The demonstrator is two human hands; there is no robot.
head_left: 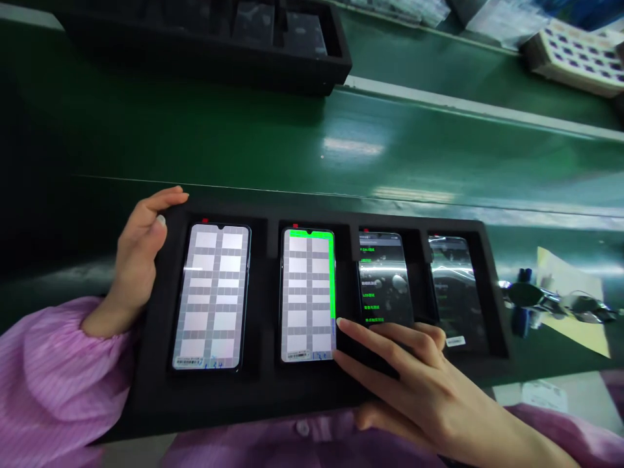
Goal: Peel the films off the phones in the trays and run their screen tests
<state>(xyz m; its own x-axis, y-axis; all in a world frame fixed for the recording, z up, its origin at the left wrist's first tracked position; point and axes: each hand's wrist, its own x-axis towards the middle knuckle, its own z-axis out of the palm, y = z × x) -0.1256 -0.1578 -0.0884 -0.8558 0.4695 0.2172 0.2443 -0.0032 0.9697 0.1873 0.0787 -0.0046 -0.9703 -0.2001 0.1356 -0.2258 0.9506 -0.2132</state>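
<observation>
Workbench point(234, 143): green, glossy, pale strip across its far part.
Black tray point(219, 398): long, on the near side of the bench, four recesses in a row, one phone in each.
Second black tray point(292, 79): farther back, partly out of view.
Right hand point(429, 383): open, fingers extended over the third recess, index fingertip at the second phone's right edge.
Left hand point(139, 260): loosely curved at the black tray's left end; whether it grips cannot be told.
First phone point(212, 296): leftmost, lit, grey-and-white grid.
Second phone point(308, 292): same grid, green band along top and upper right side.
Third phone point(383, 279): dark screen, green text lines.
Fourth phone point(451, 286): rightmost, dim screen, white label point(455, 341) near its lower end.
</observation>
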